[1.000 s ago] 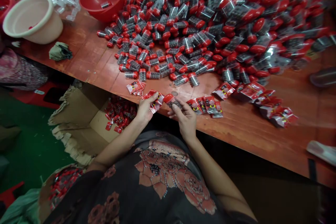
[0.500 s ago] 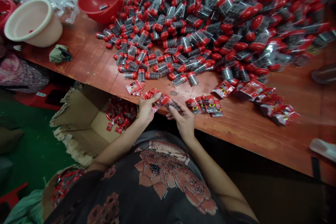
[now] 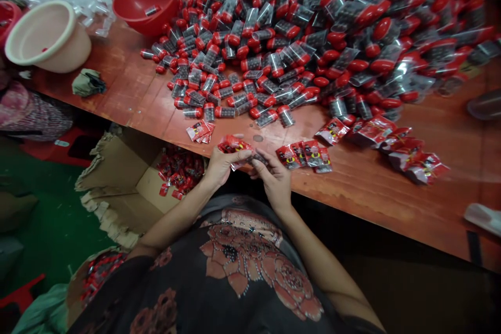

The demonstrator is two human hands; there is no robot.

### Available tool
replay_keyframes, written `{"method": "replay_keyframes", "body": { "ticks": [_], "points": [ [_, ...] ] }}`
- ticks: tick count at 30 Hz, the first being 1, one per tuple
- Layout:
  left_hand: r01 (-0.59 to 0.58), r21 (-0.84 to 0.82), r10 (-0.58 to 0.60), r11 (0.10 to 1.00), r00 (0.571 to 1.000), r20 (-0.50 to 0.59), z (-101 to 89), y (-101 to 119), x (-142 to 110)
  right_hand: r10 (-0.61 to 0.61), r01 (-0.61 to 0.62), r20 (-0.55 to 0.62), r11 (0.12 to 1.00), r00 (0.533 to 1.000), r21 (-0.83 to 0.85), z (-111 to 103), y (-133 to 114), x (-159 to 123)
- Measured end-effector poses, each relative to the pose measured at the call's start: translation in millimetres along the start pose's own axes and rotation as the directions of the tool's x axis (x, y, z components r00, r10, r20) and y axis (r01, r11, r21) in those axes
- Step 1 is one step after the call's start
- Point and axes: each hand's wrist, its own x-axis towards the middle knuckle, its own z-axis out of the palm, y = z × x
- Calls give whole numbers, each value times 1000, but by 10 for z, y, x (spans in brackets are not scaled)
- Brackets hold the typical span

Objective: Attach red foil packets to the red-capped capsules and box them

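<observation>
Left hand gripping red sachets, right hand pinched on a clear tube; large red-capped tube heap outnumbers sachets laid out and sachets boxed in a cardboard carton.

A long, reddish wooden table runs across the view. The floor is green, with a red stool on it.

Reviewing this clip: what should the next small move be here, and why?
Probably push the clear tube fully into the red sachet: the right hand pinches the tube right up against the sachet's end, while the left hand grips the sachet.
</observation>
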Motion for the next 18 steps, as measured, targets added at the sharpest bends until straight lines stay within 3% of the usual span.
{"method": "replay_keyframes", "body": {
  "ticks": [4,14,18],
  "points": [
    [-30,-12,29,999,999,-23,42,-65,-28,17,-15,-22,995,1000,101,26,37,-14],
    [63,-6,-63,998,998,23,59,-153,-76,-11,20,-65,990,998,139,34,83,-52],
    [-6,-63,5,998,1000,-23,84,-122,-32,-48,56,-96,995,994,85,13,103,-37]
  ]
}}
